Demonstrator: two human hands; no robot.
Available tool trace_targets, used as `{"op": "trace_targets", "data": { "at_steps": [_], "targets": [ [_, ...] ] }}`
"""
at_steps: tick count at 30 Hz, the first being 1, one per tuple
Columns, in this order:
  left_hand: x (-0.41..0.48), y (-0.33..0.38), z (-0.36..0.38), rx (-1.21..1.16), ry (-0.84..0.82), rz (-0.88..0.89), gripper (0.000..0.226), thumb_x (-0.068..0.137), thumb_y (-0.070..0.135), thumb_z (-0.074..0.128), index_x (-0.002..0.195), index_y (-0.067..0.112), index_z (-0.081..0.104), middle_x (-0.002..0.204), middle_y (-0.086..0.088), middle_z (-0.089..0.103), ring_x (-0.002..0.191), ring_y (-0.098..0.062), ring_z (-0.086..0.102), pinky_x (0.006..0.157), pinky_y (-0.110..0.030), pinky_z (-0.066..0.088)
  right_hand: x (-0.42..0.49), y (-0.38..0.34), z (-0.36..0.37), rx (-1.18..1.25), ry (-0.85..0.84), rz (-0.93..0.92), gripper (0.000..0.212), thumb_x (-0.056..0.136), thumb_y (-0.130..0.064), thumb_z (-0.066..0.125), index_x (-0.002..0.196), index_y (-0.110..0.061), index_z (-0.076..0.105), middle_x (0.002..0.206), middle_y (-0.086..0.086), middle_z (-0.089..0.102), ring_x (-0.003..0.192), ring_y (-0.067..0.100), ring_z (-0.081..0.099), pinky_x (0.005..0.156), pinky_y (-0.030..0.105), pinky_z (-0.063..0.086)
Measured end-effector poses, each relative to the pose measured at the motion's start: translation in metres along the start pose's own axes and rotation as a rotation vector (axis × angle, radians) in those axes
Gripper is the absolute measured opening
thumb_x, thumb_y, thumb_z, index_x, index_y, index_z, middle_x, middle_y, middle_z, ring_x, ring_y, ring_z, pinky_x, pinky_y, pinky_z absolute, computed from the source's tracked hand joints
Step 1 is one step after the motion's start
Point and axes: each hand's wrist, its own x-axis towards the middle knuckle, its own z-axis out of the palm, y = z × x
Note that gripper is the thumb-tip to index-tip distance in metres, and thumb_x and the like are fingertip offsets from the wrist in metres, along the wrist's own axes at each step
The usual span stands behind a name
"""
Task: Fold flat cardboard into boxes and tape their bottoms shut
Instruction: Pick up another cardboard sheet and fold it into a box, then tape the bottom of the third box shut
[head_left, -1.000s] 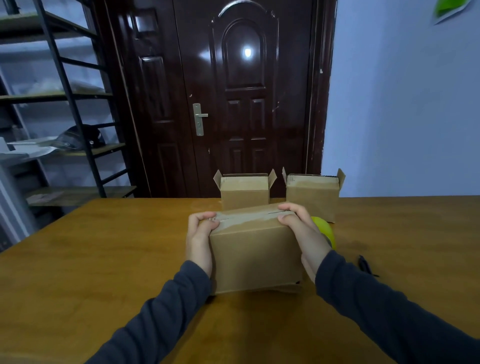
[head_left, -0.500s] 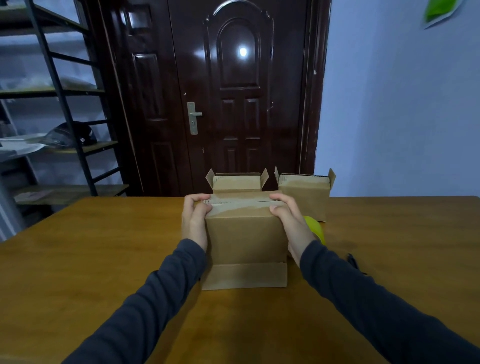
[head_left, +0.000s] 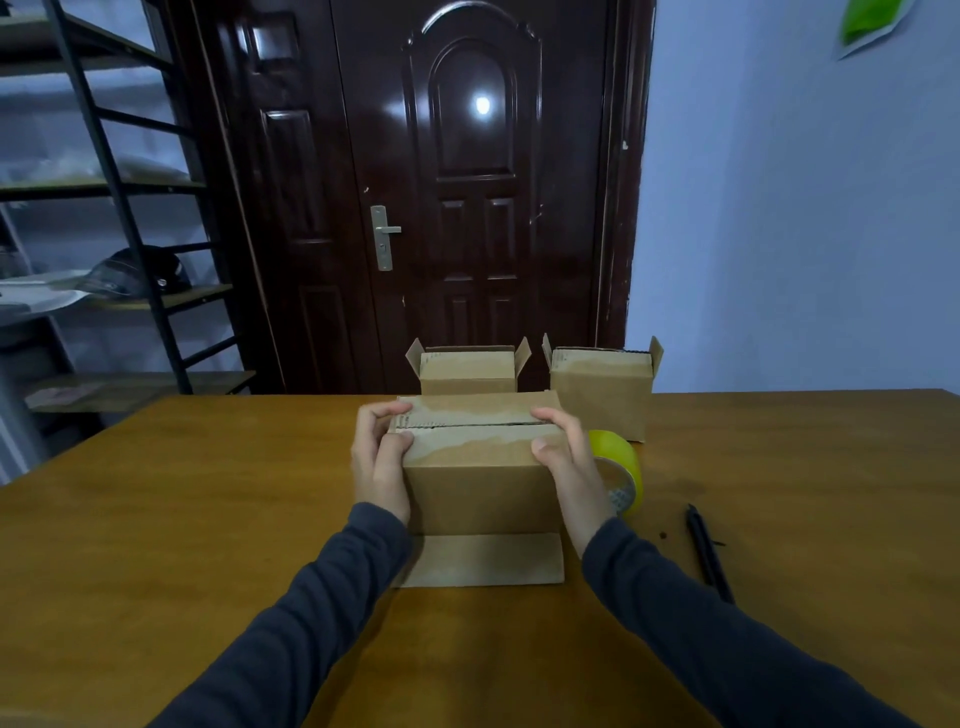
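At mid counter (head_left: 208, 519), clasped between both hands: cardboard box (head_left: 480, 483), standing upright, top flaps folded down with a dark seam across, near lower flap lying flat on the wood. Left hand (head_left: 382, 457) curled round the upper left corner, right hand (head_left: 569, 462) round the upper right, thumbs on the near face, fingers over the top. Leaned toward the camera a second ago; stands square now, same grip. Partly hidden behind the right hand, yellow tape roll (head_left: 618, 467); farther right, black pen (head_left: 706, 551). Along the far edge, left open box (head_left: 467, 371) and right open box (head_left: 602, 389), side by side, apart.
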Motion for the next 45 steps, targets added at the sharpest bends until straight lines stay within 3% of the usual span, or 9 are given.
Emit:
{"op": "trace_targets", "data": {
  "at_steps": [6, 11, 21, 24, 27, 30, 35, 39, 45],
  "targets": [
    [-0.019, 0.003, -0.008, -0.022, -0.044, -0.027, 0.033, 0.073, 0.019, 0.046, 0.101, 0.004, 0.056, 0.097, 0.003, 0.060, 0.078, 0.003, 0.055, 0.069, -0.017, 0.044, -0.020, 0.007, -0.007, 0.022, -0.032, 0.045, 0.038, 0.078, -0.039, 0.045, 0.116, -0.042, 0.051, 0.137, -0.010, 0.038, 0.126, 0.009, 0.035, 0.092, 0.022, 0.035],
    [-0.024, -0.008, -0.015, 0.004, -0.049, -0.104, 0.026, 0.073, 0.023, 0.047, 0.094, 0.015, 0.059, 0.099, 0.005, 0.061, 0.087, -0.007, 0.054, 0.075, -0.029, 0.042, -0.027, 0.014, -0.009, -0.001, -0.075, 0.107, 0.040, 0.079, -0.045, 0.043, 0.118, -0.044, 0.048, 0.130, -0.014, 0.037, 0.117, 0.006, 0.037, 0.084, 0.020, 0.036],
    [-0.019, -0.009, -0.014, 0.030, -0.014, -0.137, 0.024, 0.073, 0.022, 0.045, 0.091, 0.018, 0.060, 0.099, 0.006, 0.061, 0.089, -0.006, 0.054, 0.076, -0.025, 0.041, -0.017, -0.002, -0.029, -0.233, -0.252, 0.139, 0.041, 0.088, -0.051, 0.041, 0.128, -0.042, 0.046, 0.130, -0.012, 0.039, 0.118, 0.009, 0.039, 0.091, 0.026, 0.036],
    [-0.019, -0.008, -0.015, 0.037, -0.011, -0.145, 0.026, 0.073, 0.023, 0.045, 0.093, 0.017, 0.060, 0.099, 0.007, 0.061, 0.089, -0.005, 0.053, 0.075, -0.025, 0.040, -0.012, -0.014, -0.050, -0.300, 0.014, -0.024, 0.030, 0.097, -0.033, 0.044, 0.126, -0.038, 0.046, 0.112, -0.017, 0.053, 0.105, 0.008, 0.053, 0.084, 0.027, 0.048],
    [-0.018, -0.004, -0.014, 0.018, -0.008, -0.176, 0.030, 0.071, 0.023, 0.046, 0.095, 0.012, 0.061, 0.098, 0.006, 0.061, 0.086, -0.004, 0.053, 0.071, -0.022, 0.038, 0.005, -0.010, -0.072, -0.413, 0.385, -0.034, 0.065, 0.082, -0.008, 0.065, 0.137, -0.026, 0.037, 0.122, 0.000, 0.053, 0.109, 0.020, 0.053, 0.093, 0.044, 0.049],
    [-0.019, 0.000, -0.011, -0.017, -0.006, -0.219, 0.030, 0.069, 0.022, 0.048, 0.095, 0.012, 0.061, 0.097, 0.005, 0.060, 0.085, -0.007, 0.053, 0.069, -0.022, 0.039, 0.026, 0.017, -0.092, -0.676, 0.228, 0.230, 0.092, 0.074, -0.015, 0.078, 0.148, -0.022, 0.024, 0.149, 0.007, 0.034, 0.134, 0.031, 0.035, 0.107, 0.049, 0.036],
    [-0.022, 0.004, -0.011, -0.006, -0.013, -0.241, 0.032, 0.070, 0.024, 0.049, 0.097, 0.014, 0.061, 0.098, 0.005, 0.059, 0.087, -0.008, 0.053, 0.069, -0.023, 0.039, 0.034, 0.051, -0.113, -0.601, -0.082, 0.432, 0.056, 0.079, -0.038, 0.073, 0.128, -0.021, 0.052, 0.126, 0.004, 0.058, 0.115, 0.026, 0.054, 0.097, 0.042, 0.046],
    [-0.021, 0.003, -0.007, -0.020, 0.002, -0.243, 0.028, 0.069, 0.024, 0.050, 0.094, 0.017, 0.061, 0.097, 0.005, 0.059, 0.087, -0.009, 0.053, 0.071, -0.025, 0.040, 0.028, 0.052, -0.105, -0.537, -0.022, 0.360, 0.036, 0.082, -0.038, 0.070, 0.110, -0.021, 0.057, 0.103, 0.002, 0.064, 0.092, 0.023, 0.064, 0.077, 0.045, 0.058],
    [-0.018, -0.001, 0.004, -0.077, 0.018, -0.244, 0.034, 0.067, 0.024, 0.051, 0.097, 0.012, 0.060, 0.092, 0.004, 0.058, 0.082, -0.011, 0.053, 0.067, -0.026, 0.039, 0.022, 0.053, -0.091, -0.557, 0.192, 0.324, 0.015, 0.091, -0.026, 0.060, 0.098, -0.014, 0.055, 0.089, 0.008, 0.061, 0.083, 0.027, 0.060, 0.079, 0.046, 0.054]
  ]
}}
